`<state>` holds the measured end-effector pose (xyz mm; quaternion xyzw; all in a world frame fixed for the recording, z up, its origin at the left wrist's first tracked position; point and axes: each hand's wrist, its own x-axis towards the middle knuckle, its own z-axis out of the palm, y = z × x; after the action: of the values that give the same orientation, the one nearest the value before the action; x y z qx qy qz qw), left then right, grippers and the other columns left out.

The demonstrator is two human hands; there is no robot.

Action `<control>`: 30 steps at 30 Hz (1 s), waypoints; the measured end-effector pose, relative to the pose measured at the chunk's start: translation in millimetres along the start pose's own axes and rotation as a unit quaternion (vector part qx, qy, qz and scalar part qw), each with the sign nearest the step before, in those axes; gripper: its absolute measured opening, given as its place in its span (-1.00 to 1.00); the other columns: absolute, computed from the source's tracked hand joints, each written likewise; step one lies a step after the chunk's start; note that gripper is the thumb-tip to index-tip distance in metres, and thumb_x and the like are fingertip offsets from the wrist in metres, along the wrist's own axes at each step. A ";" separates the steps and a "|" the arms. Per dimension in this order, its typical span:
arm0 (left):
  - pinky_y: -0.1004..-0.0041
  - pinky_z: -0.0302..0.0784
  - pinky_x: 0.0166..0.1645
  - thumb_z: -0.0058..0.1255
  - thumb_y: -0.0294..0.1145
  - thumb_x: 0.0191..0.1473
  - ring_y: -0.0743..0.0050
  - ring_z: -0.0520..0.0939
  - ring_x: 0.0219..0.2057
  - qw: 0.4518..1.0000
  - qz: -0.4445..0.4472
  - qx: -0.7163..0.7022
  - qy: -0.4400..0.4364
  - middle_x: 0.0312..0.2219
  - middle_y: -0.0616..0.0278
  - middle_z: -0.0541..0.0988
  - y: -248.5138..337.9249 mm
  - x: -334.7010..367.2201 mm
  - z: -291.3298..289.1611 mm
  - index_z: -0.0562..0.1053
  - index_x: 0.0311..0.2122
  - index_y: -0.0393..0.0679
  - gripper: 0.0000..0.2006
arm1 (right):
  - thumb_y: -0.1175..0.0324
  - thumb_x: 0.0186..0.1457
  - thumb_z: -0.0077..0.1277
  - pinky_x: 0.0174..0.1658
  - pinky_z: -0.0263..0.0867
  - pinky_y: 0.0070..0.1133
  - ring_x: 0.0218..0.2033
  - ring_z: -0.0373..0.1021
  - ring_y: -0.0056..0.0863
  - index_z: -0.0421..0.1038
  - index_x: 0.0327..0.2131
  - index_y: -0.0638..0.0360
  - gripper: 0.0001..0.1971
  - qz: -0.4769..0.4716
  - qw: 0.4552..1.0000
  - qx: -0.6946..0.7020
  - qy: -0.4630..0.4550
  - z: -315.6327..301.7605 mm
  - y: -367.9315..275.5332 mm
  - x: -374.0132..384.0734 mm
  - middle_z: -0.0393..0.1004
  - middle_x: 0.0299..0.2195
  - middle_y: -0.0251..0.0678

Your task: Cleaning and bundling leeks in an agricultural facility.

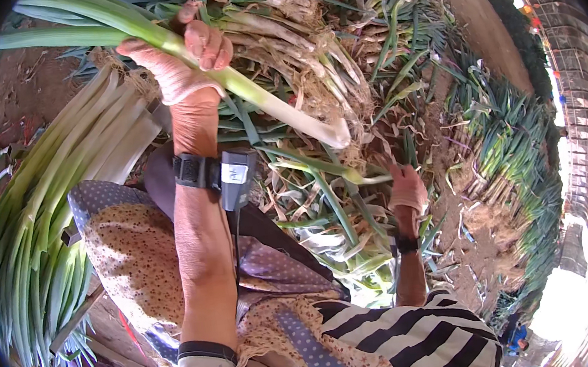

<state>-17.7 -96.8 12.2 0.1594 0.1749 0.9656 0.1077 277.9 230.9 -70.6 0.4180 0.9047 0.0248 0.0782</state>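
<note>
My left hand [184,59], in a thin glove, is closed around a long leek [279,106] with a white stem and green leaves, held up in front of me with its root end pointing right. My right hand [407,189], also gloved, reaches down into the trimmings and pinches a strip of green and yellow leaf [328,169]. A black band with a small grey device [225,173] sits on my left wrist. A dark band circles my right wrist.
A stack of cleaned leeks [60,208] lies at my left. A heap of untrimmed leeks with roots [292,33] lies ahead. Peeled leaves [328,237] litter the dirt. More leek piles [511,132] and a greenhouse frame [577,82] stand at right.
</note>
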 end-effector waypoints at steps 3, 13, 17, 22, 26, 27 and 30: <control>0.58 0.05 -0.68 -0.19 0.68 -0.50 0.65 0.13 -0.79 0.999 -0.003 -0.040 -0.010 -0.78 0.49 0.19 -9.7 2.5 -3.3 0.38 -0.29 -0.17 -0.02 | -0.04 0.00 0.02 -0.10 0.31 -0.32 -0.07 0.37 -0.23 0.39 -0.09 -0.10 -0.57 0.081 0.985 -0.083 -0.127 12.2 65.9 -15.4 0.41 -0.07 -0.25; 0.60 0.06 -0.70 -0.07 0.63 -0.50 0.65 0.16 -0.82 0.996 -0.032 -0.058 -0.059 -0.80 0.50 0.19 -23.5 -5.5 8.1 0.37 -0.27 -0.18 -0.05 | -0.16 0.04 -0.05 -0.25 0.36 -0.41 -0.24 0.40 -0.23 0.34 -0.02 0.21 -0.36 -0.426 0.817 0.284 0.264 -96.1 -172.0 -59.8 0.42 -0.16 -0.14; 0.58 0.15 -0.72 -0.10 0.62 -0.46 0.62 0.21 -0.82 0.990 -0.082 -0.067 -0.097 -0.78 0.45 0.23 -36.5 -3.9 14.0 0.40 -0.26 -0.22 -0.05 | 0.22 0.19 -0.13 -0.16 0.34 -0.39 -0.22 0.42 -0.17 0.27 0.00 0.22 -0.62 -0.413 0.846 0.335 0.032 -39.5 -215.0 -25.6 0.41 -0.11 -0.11; 0.53 0.20 -0.68 -0.17 0.65 -0.42 0.55 0.29 -0.76 0.967 -0.142 -0.079 -0.197 -0.73 0.36 0.29 -33.5 -14.2 7.4 0.38 -0.15 -0.21 0.00 | 0.32 0.12 -0.01 -0.38 0.38 -0.57 -0.45 0.46 -0.52 0.28 0.02 0.23 -0.61 -0.413 0.647 0.392 -0.508 -37.9 -232.5 -4.0 0.52 -0.35 -0.26; 0.52 0.22 -0.67 -0.17 0.65 -0.41 0.54 0.30 -0.74 0.983 -0.126 -0.051 -0.126 -0.72 0.35 0.30 -35.1 -18.8 12.2 0.37 -0.14 -0.21 0.00 | 0.42 0.13 -0.06 -0.33 0.33 -0.72 -0.37 0.40 -0.72 0.34 0.03 0.21 -0.64 -0.473 0.465 0.548 -0.510 -11.7 -227.7 -19.3 0.51 -0.24 -0.34; 0.51 0.22 -0.66 -0.17 0.65 -0.41 0.54 0.30 -0.74 0.986 -0.119 -0.042 -0.105 -0.71 0.34 0.30 -34.8 -16.2 15.2 0.37 -0.14 -0.20 0.00 | 0.45 0.10 -0.05 -0.27 0.33 -0.70 -0.33 0.40 -0.66 0.34 0.03 0.19 -0.62 -0.636 0.537 0.457 -0.314 -13.7 -225.5 -11.5 0.49 -0.19 -0.33; 0.50 0.23 -0.65 -0.17 0.65 -0.41 0.53 0.31 -0.73 0.994 -0.096 -0.026 -0.055 -0.70 0.33 0.31 -34.1 -8.0 19.7 0.37 -0.13 -0.20 0.00 | 0.44 0.08 -0.04 -0.22 0.32 -0.66 -0.29 0.40 -0.58 0.34 0.03 0.15 -0.61 -0.424 0.755 0.337 -0.370 -4.4 -230.5 -5.3 0.50 -0.25 -0.32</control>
<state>1.7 -61.6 14.9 0.1915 0.1578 0.9450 0.2131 107.1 77.3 -91.1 -0.0328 0.8396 -0.4739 0.2635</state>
